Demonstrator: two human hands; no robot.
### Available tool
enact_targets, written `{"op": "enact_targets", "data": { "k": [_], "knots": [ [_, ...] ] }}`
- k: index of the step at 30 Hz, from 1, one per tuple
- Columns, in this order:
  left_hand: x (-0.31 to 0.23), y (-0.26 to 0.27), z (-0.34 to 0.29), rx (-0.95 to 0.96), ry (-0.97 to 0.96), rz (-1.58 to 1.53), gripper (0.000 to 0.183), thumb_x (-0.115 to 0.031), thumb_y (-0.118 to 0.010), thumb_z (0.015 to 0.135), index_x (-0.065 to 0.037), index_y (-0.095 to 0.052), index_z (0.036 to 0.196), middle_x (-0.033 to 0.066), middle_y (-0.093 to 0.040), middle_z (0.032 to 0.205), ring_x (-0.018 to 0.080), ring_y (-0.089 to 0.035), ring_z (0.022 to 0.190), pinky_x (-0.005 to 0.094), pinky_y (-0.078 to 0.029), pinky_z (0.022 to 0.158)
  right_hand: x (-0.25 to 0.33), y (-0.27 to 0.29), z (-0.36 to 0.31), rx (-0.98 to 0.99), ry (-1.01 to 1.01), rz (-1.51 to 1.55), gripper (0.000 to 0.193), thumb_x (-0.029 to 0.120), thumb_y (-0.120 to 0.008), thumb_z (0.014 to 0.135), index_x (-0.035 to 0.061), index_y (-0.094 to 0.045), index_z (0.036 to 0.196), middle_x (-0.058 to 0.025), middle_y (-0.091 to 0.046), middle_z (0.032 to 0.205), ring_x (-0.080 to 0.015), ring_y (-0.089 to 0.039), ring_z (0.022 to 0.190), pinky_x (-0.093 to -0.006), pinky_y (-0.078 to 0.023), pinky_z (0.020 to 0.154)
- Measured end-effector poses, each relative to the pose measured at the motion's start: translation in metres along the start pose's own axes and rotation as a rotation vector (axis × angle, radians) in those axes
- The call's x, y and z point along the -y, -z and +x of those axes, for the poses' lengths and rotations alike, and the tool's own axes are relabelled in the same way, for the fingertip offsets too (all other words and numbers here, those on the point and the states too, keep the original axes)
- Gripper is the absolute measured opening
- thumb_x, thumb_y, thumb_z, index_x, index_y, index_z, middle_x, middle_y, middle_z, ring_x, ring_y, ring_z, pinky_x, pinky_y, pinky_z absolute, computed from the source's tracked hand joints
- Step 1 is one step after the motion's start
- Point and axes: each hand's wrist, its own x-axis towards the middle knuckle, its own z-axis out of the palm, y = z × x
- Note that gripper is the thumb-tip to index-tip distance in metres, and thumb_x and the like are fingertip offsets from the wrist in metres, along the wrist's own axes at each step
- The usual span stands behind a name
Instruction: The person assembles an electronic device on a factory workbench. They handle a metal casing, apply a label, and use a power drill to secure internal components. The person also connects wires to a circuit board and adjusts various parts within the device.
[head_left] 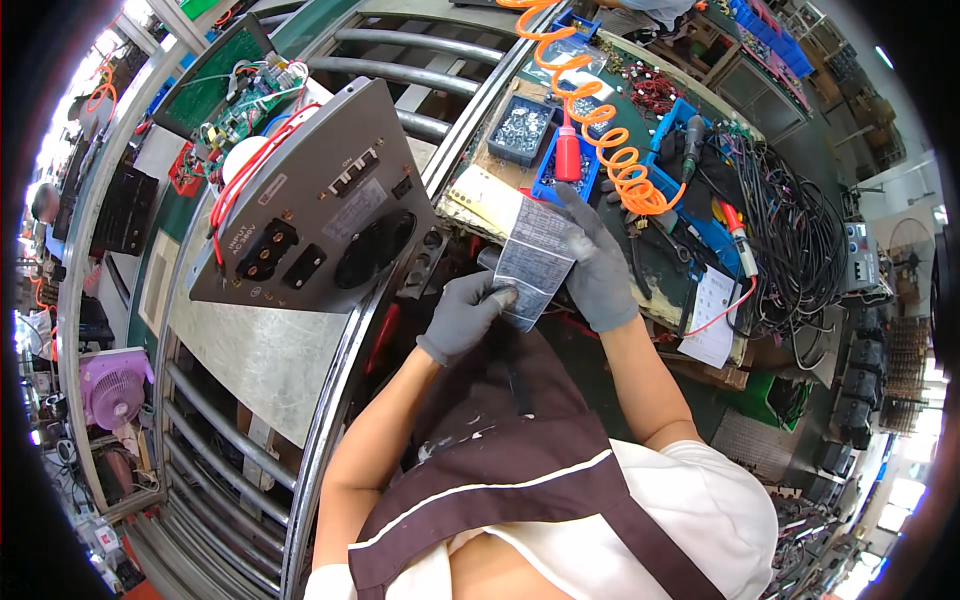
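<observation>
A dark grey printed sheet (537, 258), which looks like a sheet of labels with pale dividing lines, is held in front of my apron. My left hand (465, 318), in a grey glove, pinches its lower left edge between thumb and fingers. Along the right edge, my right hand (600, 268), gloved the same way, grips the sheet with the fingers partly behind it. Left of the hands, a grey metal panel (318, 215) stands tilted on the roller line, with sockets, switches and a round dark opening. Red wires (258, 170) and a circuit board (255, 100) show behind it.
On the right bench lie a blue bin (568, 185) with a red bottle (567, 155), a dark tray of hardware (522, 130) and black cables (790, 240). An orange coiled hose (610, 150) hangs above. Metal rollers (225, 425) and a purple fan (115, 390) are at left.
</observation>
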Motion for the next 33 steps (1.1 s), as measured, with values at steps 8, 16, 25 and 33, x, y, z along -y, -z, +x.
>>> {"op": "enact_targets", "data": {
  "k": [8, 16, 25, 33],
  "knots": [
    [0.004, 0.001, -0.005, 0.007, 0.030, 0.115, 0.020, -0.010, -0.056, 0.085, 0.002, -0.064, 0.098, 0.0050, -0.066, 0.081, 0.0073, -0.057, 0.074, 0.0254, -0.047, 0.069, -0.001, 0.003, 0.004, -0.099, 0.155, -0.136, 0.080, 0.003, -0.066, 0.068, 0.0019, -0.027, 0.139, -0.0157, -0.046, 0.127, -0.0220, -0.051, 0.111, -0.0325, -0.042, 0.095],
    [0.008, 0.001, -0.007, 0.008, 0.017, 0.134, 0.021, -0.012, -0.057, 0.085, 0.002, -0.064, 0.099, 0.0051, -0.066, 0.083, 0.0067, -0.057, 0.076, 0.0254, -0.047, 0.070, 0.006, -0.015, -0.006, -0.142, 0.374, -0.457, 0.084, 0.001, -0.059, 0.066, 0.0042, -0.023, 0.141, -0.0161, -0.041, 0.133, -0.0213, -0.047, 0.115, -0.0321, -0.038, 0.097],
    [0.014, 0.001, -0.006, 0.029, 0.044, 0.037, 0.023, -0.012, -0.058, 0.084, 0.002, -0.064, 0.101, 0.0055, -0.067, 0.085, 0.0075, -0.057, 0.078, 0.0262, -0.048, 0.071, 0.011, -0.016, -0.011, -0.053, 0.546, -0.790, 0.083, -0.003, -0.058, 0.065, 0.0002, -0.023, 0.140, -0.0151, -0.034, 0.140, -0.0236, -0.027, 0.133, -0.0352, -0.018, 0.110],
    [-0.020, -0.006, -0.005, -0.021, 0.001, 0.058, 0.022, -0.015, -0.059, 0.083, 0.003, -0.065, 0.095, 0.0033, -0.063, 0.079, 0.0070, -0.055, 0.072, 0.0253, -0.046, 0.066, -0.005, 0.010, -0.006, -0.094, 0.219, -0.438, 0.060, 0.007, -0.058, 0.075, -0.0023, -0.040, 0.131, -0.0131, -0.047, 0.128, -0.0217, -0.044, 0.120, -0.0347, -0.032, 0.102]
  ]
}}
